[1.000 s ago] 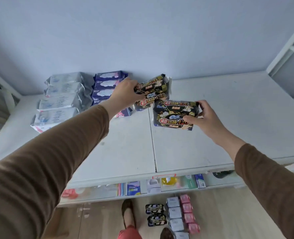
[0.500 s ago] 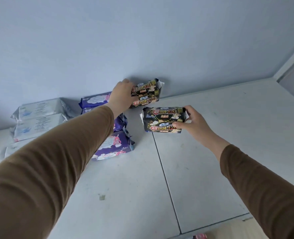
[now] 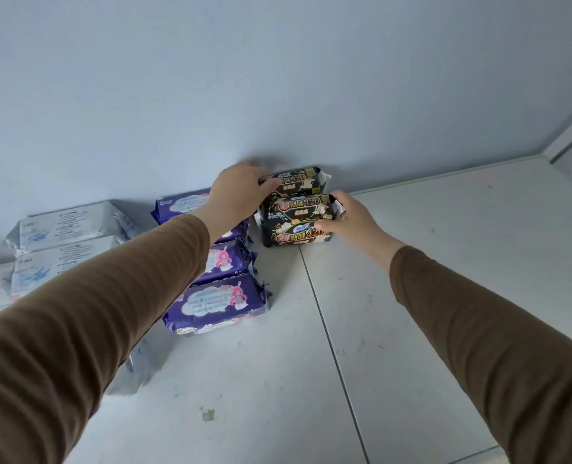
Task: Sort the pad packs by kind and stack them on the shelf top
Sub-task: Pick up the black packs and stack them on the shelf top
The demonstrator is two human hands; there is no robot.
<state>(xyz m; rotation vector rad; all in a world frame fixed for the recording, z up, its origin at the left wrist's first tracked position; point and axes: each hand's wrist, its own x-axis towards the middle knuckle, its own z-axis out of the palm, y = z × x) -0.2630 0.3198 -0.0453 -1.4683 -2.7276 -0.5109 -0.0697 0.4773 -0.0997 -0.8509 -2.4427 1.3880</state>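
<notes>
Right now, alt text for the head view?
Two hands in brown sleeves set black pad packs against the wall on a white shelf top: the left hand grips the rear black pack, the right hand holds the front black packs. Purple packs and pale blue-white packs sit in rows to the left.

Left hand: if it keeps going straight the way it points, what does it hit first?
Likely the pale blue wall. The left hand grips the rear black foil pad pack, which sits close to that wall, though depth is unclear.
</notes>
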